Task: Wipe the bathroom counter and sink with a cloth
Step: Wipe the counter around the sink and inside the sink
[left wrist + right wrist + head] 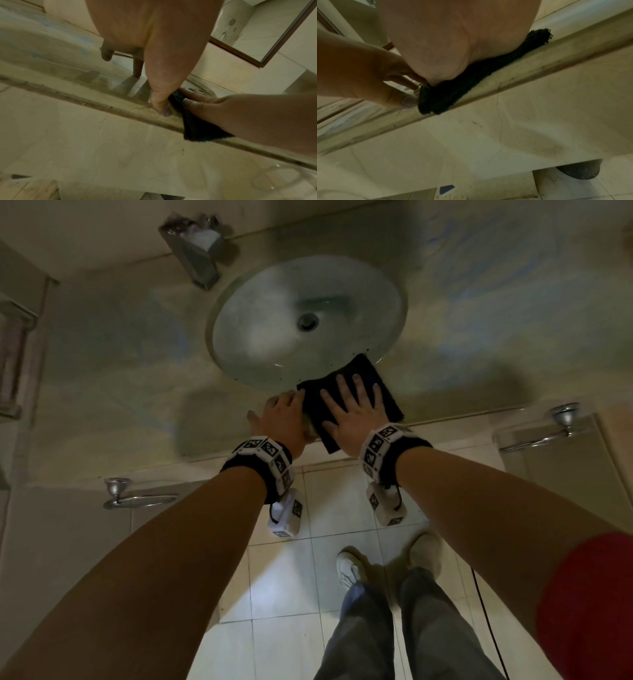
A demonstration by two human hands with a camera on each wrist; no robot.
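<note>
Here's the dark cloth (352,402), folded flat on the tabletop (120,392), right at the near rim of the round glass sink (239,313). Its far corner tucks just under that rim; its near corner pokes over the tabletop's front edge.

The right hand (352,412) lies flat on top of the cloth, fingers straight and spread, pointing toward the sink, palm pressing down. Nothing gripped, just a flat press. From the right wrist view the heel of the right hand (453,44) sits squarely on the cloth (453,89), which runs along the tabletop's front edge (539,70).

The left hand (281,412) sits just beside the cloth, on its left side, touching that edge. In the left wrist view the left thumb (161,102) points down against the tabletop (51,60) next to the cloth (197,129), while the other fingers (137,67) reach down toward the surface closer to the sink. Whether it is pinching the cloth's edge or only touching it, I cannot tell.

Left of the sink, at the back, stands a metal faucet (195,251). Below the tabletop, a towel ring (137,498) on the front panel, and white floor tiles (294,577).
</note>
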